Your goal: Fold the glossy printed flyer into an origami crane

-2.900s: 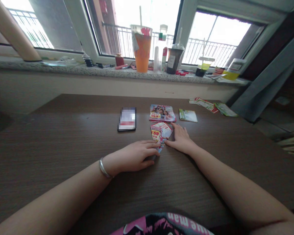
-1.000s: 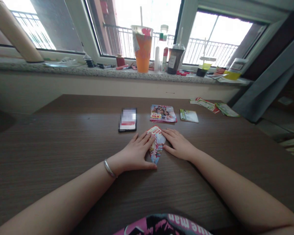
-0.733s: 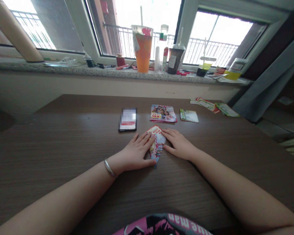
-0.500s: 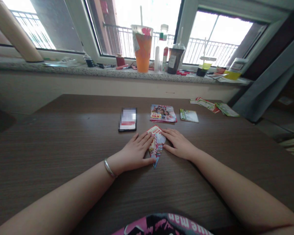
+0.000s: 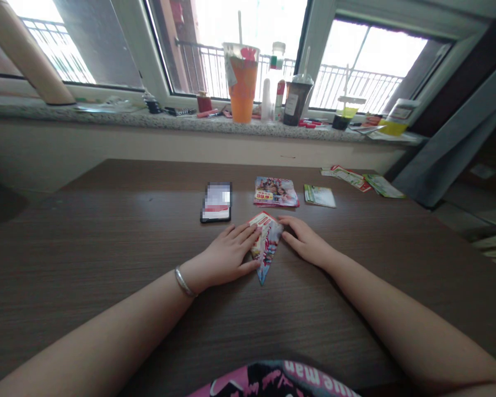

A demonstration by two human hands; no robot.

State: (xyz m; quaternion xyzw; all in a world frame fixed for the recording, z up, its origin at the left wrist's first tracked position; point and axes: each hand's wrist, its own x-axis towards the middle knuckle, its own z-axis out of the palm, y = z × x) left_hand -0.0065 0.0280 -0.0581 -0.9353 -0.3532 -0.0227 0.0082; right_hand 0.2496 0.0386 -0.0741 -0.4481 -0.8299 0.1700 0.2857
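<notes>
Head view: both bare hands over one folded paper on the desk.
Left hand (image 5: 231,256): palm down, flat; fingers (image 5: 243,234) slightly spread over paper's left half, thumb apart, tip at its left edge near the tip end.
Right hand (image 5: 308,242): fingers loosely bent, close together, thumb apart; index and thumb at paper's right corner. Firm pinch or light touch: cannot tell.
Folded paper (image 5: 268,242): flat on desk between hands, kite-like, narrow point toward near side.
Desk (image 5: 107,237): far edge parallel to sill; dark wood runs wide left of phone and on near side of paper. Room to slide left or near.
Far side, tight: leaflet stack (image 5: 276,192) just beyond paper's far end.
Phone (image 5: 215,204): just beyond left fingertips, screen pixelated.
Small card (image 5: 320,196): right of stack, beyond right hand.
Loose slips (image 5: 349,177): far right corner.
Windowsill (image 5: 128,117): behind desk; orange cup (image 5: 242,88), dark cup (image 5: 296,103) on it.
</notes>
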